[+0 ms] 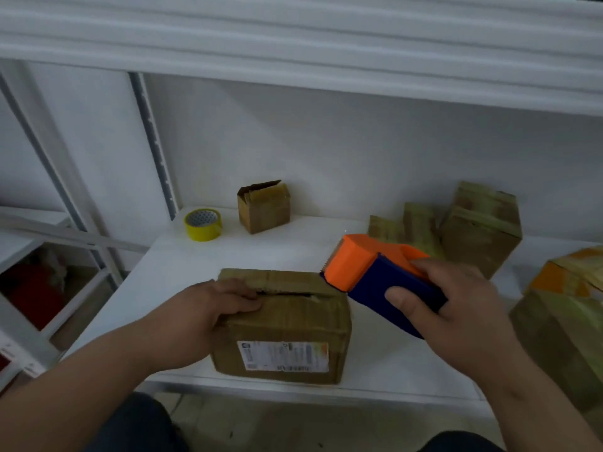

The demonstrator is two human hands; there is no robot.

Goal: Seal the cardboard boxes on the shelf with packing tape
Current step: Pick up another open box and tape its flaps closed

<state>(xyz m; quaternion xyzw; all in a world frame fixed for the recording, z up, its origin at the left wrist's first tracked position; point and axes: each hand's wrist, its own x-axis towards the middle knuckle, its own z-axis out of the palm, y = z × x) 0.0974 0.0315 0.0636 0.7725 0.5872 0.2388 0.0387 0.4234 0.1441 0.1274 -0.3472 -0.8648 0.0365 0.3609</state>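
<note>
A brown cardboard box [293,324] with a white shipping label on its front stands near the front edge of the white shelf [182,259]. Its top flaps meet at a dark gap along the middle. My left hand [208,308] rests on the box's top left part, fingers lying across the flap. My right hand [456,305] grips an orange and blue tape dispenser [375,275]. The dispenser's toothed orange end touches the box's top right corner.
A yellow tape roll [203,224] lies at the back left of the shelf. A small box with open flaps [263,207] stands beside it. Several taped boxes [479,230] stand at the back right, and a larger one [564,324] at the right edge. Another shelf hangs overhead.
</note>
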